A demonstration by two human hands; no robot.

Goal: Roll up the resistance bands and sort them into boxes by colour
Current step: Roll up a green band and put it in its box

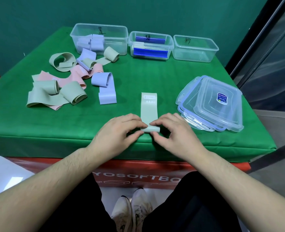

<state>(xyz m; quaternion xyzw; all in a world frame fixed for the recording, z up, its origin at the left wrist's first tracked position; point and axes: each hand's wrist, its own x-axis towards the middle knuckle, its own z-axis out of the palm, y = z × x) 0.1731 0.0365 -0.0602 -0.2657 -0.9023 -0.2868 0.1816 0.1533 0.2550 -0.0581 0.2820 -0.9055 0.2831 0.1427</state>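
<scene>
My left hand [121, 131] and right hand [173, 131] pinch the rolled near end of a green band [149, 108] lying flat on the table [138, 77]. Thin, limp, probably springy: best held at both roll edges.

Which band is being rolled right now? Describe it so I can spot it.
On the green table, look at the near edge. A pale green band lies flat there, alone, its near end rolled between the left hand and right hand. The other bands sit piled far left.
</scene>
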